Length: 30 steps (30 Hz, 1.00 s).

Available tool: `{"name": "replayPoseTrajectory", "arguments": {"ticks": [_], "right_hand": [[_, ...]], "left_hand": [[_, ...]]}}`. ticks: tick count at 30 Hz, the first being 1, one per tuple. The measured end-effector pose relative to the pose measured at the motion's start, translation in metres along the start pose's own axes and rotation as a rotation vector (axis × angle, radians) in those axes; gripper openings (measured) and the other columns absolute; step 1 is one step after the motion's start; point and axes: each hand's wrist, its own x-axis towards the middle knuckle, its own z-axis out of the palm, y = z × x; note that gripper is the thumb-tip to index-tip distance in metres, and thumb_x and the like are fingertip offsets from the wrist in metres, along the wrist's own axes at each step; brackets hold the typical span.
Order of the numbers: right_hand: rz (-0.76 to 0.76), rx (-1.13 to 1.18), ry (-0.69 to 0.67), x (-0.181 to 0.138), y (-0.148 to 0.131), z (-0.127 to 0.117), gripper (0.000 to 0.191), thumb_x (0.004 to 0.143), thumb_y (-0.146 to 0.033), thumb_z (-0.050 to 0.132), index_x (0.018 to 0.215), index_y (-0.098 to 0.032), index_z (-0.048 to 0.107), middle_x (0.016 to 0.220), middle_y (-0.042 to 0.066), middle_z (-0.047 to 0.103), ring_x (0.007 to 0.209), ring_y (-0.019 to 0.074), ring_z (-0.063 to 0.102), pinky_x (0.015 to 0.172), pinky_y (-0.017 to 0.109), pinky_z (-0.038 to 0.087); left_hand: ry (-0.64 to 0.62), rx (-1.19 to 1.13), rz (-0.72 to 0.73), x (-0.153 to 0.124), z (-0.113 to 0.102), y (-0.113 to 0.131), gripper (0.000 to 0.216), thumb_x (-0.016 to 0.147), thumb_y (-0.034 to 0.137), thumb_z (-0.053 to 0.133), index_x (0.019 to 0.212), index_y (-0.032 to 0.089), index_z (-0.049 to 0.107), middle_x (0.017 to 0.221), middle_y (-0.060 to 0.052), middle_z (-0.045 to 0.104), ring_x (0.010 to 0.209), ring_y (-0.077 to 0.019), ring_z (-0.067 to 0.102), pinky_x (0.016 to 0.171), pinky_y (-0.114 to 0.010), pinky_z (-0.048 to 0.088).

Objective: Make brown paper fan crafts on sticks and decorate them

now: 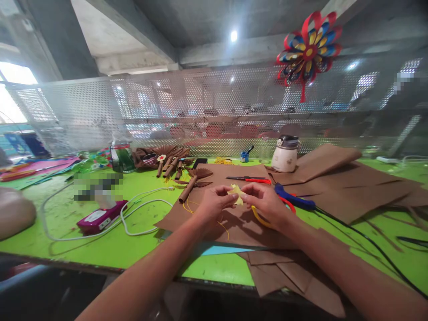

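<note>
Between my two hands is a small pale yellow paper piece (237,194), folded or star-like in outline. My left hand (214,203) pinches its left side with thumb and fingers. On the other side, my right hand (267,203) grips its right edge. Both hands hover over a brown paper sheet (200,223). Scissors with red and yellow handles (262,218) lie partly under my right hand. Just beyond my fingers rests a cutter with a red handle (261,181). A rolled brown paper tube (188,189) with a pleated paper piece and yellow string lies left of my left hand.
A blue glue gun (294,198) with a black cord lies right of my hands. Behind stand a white flask (285,154) and a green jar (122,156). A purple power strip (100,218) with a white cable sits left. Brown paper sheets (354,187) spread right.
</note>
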Motion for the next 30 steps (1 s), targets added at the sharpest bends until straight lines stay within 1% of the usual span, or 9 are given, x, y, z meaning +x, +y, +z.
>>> {"name": "replayPoseTrajectory", "arguments": {"ticks": [4, 7, 10, 13, 18, 20, 24, 26, 30], "right_hand": [[-0.015, -0.074, 0.043, 0.002, 0.002, -0.002, 0.024, 0.07, -0.039, 0.064, 0.069, -0.015, 0.059, 0.063, -0.001, 0.056, 0.057, 0.0103, 0.047, 0.056, 0.025, 0.038], [0.044, 0.005, 0.039, 0.002, 0.002, -0.003, 0.025, 0.068, -0.039, 0.066, 0.065, -0.015, 0.059, 0.056, -0.002, 0.053, 0.052, 0.0088, 0.044, 0.053, 0.024, 0.036], [0.084, 0.11, -0.003, 0.002, 0.002, -0.004, 0.025, 0.066, -0.039, 0.068, 0.066, -0.015, 0.059, 0.058, -0.002, 0.054, 0.052, 0.0086, 0.044, 0.052, 0.024, 0.035], [0.096, 0.151, 0.015, 0.001, 0.002, -0.004, 0.026, 0.063, -0.039, 0.07, 0.066, -0.015, 0.059, 0.059, -0.002, 0.054, 0.053, 0.0089, 0.046, 0.052, 0.023, 0.036], [0.106, 0.161, 0.036, 0.003, 0.005, -0.004, 0.026, 0.062, -0.038, 0.072, 0.067, -0.016, 0.06, 0.057, -0.002, 0.054, 0.051, 0.0086, 0.046, 0.052, 0.024, 0.037], [0.116, 0.182, 0.053, 0.004, 0.007, -0.005, 0.026, 0.063, -0.038, 0.072, 0.072, -0.015, 0.062, 0.06, -0.002, 0.056, 0.051, 0.0085, 0.047, 0.052, 0.024, 0.038], [0.132, 0.302, 0.074, 0.007, 0.008, -0.011, 0.028, 0.068, -0.039, 0.067, 0.084, -0.016, 0.063, 0.063, 0.0, 0.058, 0.055, 0.0101, 0.052, 0.055, 0.026, 0.041], [0.131, 0.328, 0.015, 0.006, 0.007, -0.012, 0.029, 0.067, -0.035, 0.069, 0.089, -0.016, 0.064, 0.067, 0.001, 0.06, 0.057, 0.0107, 0.054, 0.057, 0.026, 0.042], [0.128, 0.327, -0.178, 0.001, -0.002, -0.012, 0.038, 0.061, -0.02, 0.071, 0.098, -0.019, 0.063, 0.084, 0.003, 0.064, 0.064, 0.0111, 0.055, 0.061, 0.027, 0.043]], "left_hand": [[-0.034, 0.0, -0.026, -0.002, 0.004, 0.0, 0.036, 0.054, 0.027, 0.079, 0.08, 0.011, 0.06, 0.067, -0.001, 0.061, 0.059, -0.0105, 0.057, 0.061, -0.028, 0.049], [-0.054, -0.008, -0.023, -0.003, 0.005, 0.002, 0.034, 0.06, 0.028, 0.076, 0.086, 0.012, 0.06, 0.069, -0.001, 0.061, 0.058, -0.009, 0.056, 0.061, -0.026, 0.048], [-0.09, 0.022, 0.002, -0.003, 0.004, 0.004, 0.031, 0.064, 0.03, 0.072, 0.086, 0.011, 0.061, 0.074, -0.004, 0.063, 0.064, -0.0106, 0.057, 0.062, -0.024, 0.047], [-0.094, 0.062, 0.034, -0.004, 0.002, 0.005, 0.03, 0.066, 0.031, 0.07, 0.087, 0.011, 0.062, 0.078, -0.005, 0.063, 0.068, -0.0113, 0.057, 0.062, -0.024, 0.046], [-0.101, 0.096, 0.039, -0.004, 0.0, 0.003, 0.034, 0.063, 0.021, 0.071, 0.094, 0.013, 0.062, 0.066, 0.001, 0.058, 0.058, -0.0079, 0.054, 0.058, -0.021, 0.043], [-0.105, 0.069, 0.022, -0.003, -0.001, 0.003, 0.035, 0.062, 0.018, 0.071, 0.095, 0.013, 0.061, 0.065, 0.001, 0.057, 0.058, -0.0074, 0.053, 0.059, -0.021, 0.043], [-0.116, -0.093, -0.024, -0.003, -0.002, 0.006, 0.042, 0.061, 0.013, 0.072, 0.1, 0.014, 0.059, 0.067, 0.003, 0.054, 0.058, -0.0066, 0.053, 0.063, -0.024, 0.046], [-0.151, -0.154, -0.045, -0.004, -0.002, 0.007, 0.052, 0.061, 0.012, 0.072, 0.11, 0.017, 0.055, 0.07, 0.002, 0.056, 0.061, -0.0078, 0.055, 0.066, -0.026, 0.048], [-0.251, -0.208, -0.079, -0.007, -0.002, 0.011, 0.07, 0.063, 0.009, 0.07, 0.127, 0.022, 0.043, 0.077, -0.002, 0.062, 0.07, -0.013, 0.061, 0.069, -0.028, 0.048]]}}
